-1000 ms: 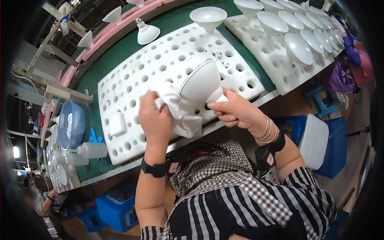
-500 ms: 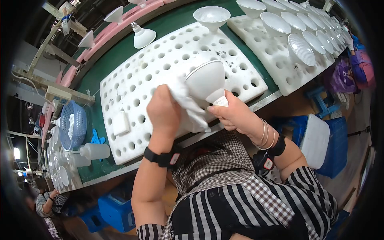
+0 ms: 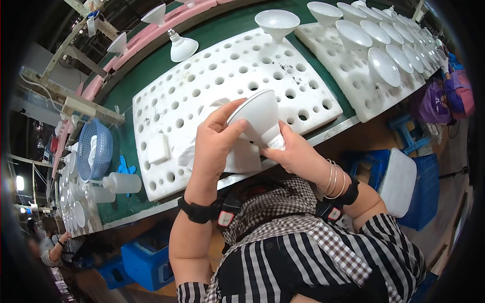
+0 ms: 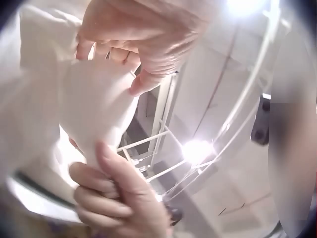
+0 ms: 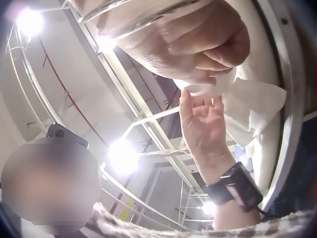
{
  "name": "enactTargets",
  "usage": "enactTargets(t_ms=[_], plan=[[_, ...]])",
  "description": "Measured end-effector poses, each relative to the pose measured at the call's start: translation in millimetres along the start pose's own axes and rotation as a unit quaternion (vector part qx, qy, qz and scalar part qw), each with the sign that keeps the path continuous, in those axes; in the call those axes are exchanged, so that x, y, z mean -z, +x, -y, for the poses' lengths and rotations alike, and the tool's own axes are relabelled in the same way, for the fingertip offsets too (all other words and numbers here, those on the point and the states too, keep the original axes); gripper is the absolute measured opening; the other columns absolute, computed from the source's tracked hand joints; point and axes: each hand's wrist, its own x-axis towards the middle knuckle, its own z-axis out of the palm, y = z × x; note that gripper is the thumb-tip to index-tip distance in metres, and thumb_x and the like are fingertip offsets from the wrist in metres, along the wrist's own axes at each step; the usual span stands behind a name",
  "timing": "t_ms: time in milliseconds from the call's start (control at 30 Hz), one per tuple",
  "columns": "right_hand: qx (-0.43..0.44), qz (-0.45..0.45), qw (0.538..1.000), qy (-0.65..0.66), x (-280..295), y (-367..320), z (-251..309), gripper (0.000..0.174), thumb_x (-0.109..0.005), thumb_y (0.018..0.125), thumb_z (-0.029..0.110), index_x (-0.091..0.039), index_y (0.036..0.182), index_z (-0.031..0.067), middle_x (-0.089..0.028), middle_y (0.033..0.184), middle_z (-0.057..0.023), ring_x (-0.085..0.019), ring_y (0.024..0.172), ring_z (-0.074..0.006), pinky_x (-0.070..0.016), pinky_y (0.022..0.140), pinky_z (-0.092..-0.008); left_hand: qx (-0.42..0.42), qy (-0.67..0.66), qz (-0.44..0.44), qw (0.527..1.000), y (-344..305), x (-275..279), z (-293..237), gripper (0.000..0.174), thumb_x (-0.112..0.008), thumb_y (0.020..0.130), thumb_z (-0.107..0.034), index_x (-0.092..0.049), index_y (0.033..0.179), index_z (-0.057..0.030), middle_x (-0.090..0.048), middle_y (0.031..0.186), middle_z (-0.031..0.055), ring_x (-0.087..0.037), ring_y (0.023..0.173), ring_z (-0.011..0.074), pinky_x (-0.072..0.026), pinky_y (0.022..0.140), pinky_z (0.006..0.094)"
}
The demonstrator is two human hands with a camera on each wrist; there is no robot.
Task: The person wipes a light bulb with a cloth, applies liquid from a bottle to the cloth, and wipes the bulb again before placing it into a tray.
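Observation:
Between the two hands is a white cone-shaped lamp [image 3: 262, 118], its wide face tilted toward upper left. My right hand [image 3: 302, 155] pinches its narrow neck, thumb and fingers around the base. At the rim, my left hand [image 3: 214, 144] holds the wide end between thumb and fingers. A white cloth [image 3: 243, 159] hangs beside and below the left hand, over the holed foam board [image 3: 202, 76]. In the left wrist view the lamp [image 4: 96, 99] spans both hands; the right wrist view shows the cloth [image 5: 255, 106] by the left hand [image 5: 205, 126].
Several lamps stand in a second foam board [image 3: 361, 103] at right; one lamp [image 3: 183, 49] lies on the green table [image 3: 117, 204] beyond the board. A foam block [image 3: 158, 148], blue basket [image 3: 96, 150] and white bottle [image 3: 122, 183] are at left. Blue stools stand below the table.
My left hand has opened from a bunched grip on the cloth to hold the lamp's rim. The cloth now hangs lower. The view has shifted slightly.

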Motion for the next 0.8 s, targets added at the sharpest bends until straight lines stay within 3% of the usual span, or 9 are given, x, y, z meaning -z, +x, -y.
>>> enactTargets(t_ms=[33, 133, 200, 333, 533, 600, 800], plan=[[0.024, -0.015, 0.999, -0.017, -3, 0, -4, 0.071, -0.067, 0.084, 0.022, -0.03, 0.139, -0.0059, -0.063, 0.113, -0.0252, -0.062, 0.105, -0.0339, -0.0471, 0.092, -0.038, 0.002, 0.0, -0.001, 1.0, 0, -2, 0, 0.04, -0.066, 0.084, -0.007, -0.062, 0.122, 0.0021, -0.066, 0.11, 0.0101, -0.061, 0.096, 0.0116, -0.0476, 0.086, 0.026], [0.057, -0.022, 0.997, -0.041, -8, 1, -14, 0.069, -0.065, 0.085, 0.021, -0.03, 0.138, -0.0055, -0.063, 0.108, -0.0274, -0.064, 0.1, -0.037, -0.0491, 0.087, -0.0387, 0.003, -0.032, -0.013, 0.999, -1, -7, 1, 0.039, -0.062, 0.084, -0.005, -0.062, 0.122, 0.0025, -0.067, 0.109, 0.0101, -0.062, 0.093, 0.0117, -0.0479, 0.084, 0.0252], [0.046, -0.024, 0.997, -0.051, -8, 1, -10, 0.068, -0.064, 0.085, 0.021, -0.03, 0.138, -0.0057, -0.063, 0.108, -0.0285, -0.064, 0.1, -0.038, -0.0493, 0.087, -0.0391, -0.004, 0.035, -0.033, 0.999, -1, -10, -3, 0.039, -0.06, 0.084, -0.004, -0.062, 0.122, 0.003, -0.066, 0.112, 0.0108, -0.062, 0.096, 0.0126, -0.0482, 0.086, 0.026], [0.049, -0.01, 0.998, -0.042, -4, 3, -15, 0.068, -0.064, 0.086, 0.021, -0.03, 0.138, -0.0064, -0.064, 0.105, -0.0297, -0.065, 0.097, -0.0392, -0.0498, 0.085, -0.0398, -0.013, 0.034, -0.022, 0.999, -2, -5, -1, 0.037, -0.059, 0.084, -0.003, -0.063, 0.12, 0.0036, -0.066, 0.113, 0.0114, -0.062, 0.096, 0.0133, -0.0484, 0.086, 0.0259], [0.03, -0.013, 0.997, -0.071, -6, 3, -16, 0.072, -0.065, 0.085, 0.023, -0.028, 0.139, -0.0085, -0.063, 0.106, -0.0306, -0.065, 0.099, -0.039, -0.0498, 0.085, -0.0387, -0.021, 0.008, -0.027, 0.999, -5, -8, 1, 0.036, -0.057, 0.084, -0.002, -0.063, 0.12, 0.0041, -0.065, 0.116, 0.012, -0.062, 0.1, 0.0138, -0.0484, 0.087, 0.0262], [0.037, -0.013, 0.996, -0.076, -6, 4, -17, 0.074, -0.065, 0.085, 0.023, -0.027, 0.139, -0.0096, -0.063, 0.106, -0.0311, -0.065, 0.1, -0.039, -0.0498, 0.086, -0.0388, -0.004, 0.065, -0.057, 0.996, -2, -13, -3, 0.037, -0.057, 0.084, -0.001, -0.062, 0.12, 0.0043, -0.065, 0.117, 0.0126, -0.062, 0.103, 0.0148, -0.0483, 0.089, 0.0275], [0.045, -0.01, 0.996, -0.074, -3, 4, -15, 0.076, -0.065, 0.085, 0.025, -0.026, 0.139, -0.0118, -0.062, 0.108, -0.0326, -0.064, 0.101, -0.04, -0.0496, 0.086, -0.0396, -0.022, 0.039, -0.037, 0.998, -5, -6, 0, 0.037, -0.058, 0.083, -0.003, -0.062, 0.119, 0.0049, -0.065, 0.115, 0.0123, -0.062, 0.1, 0.0139, -0.0485, 0.087, 0.0265]])
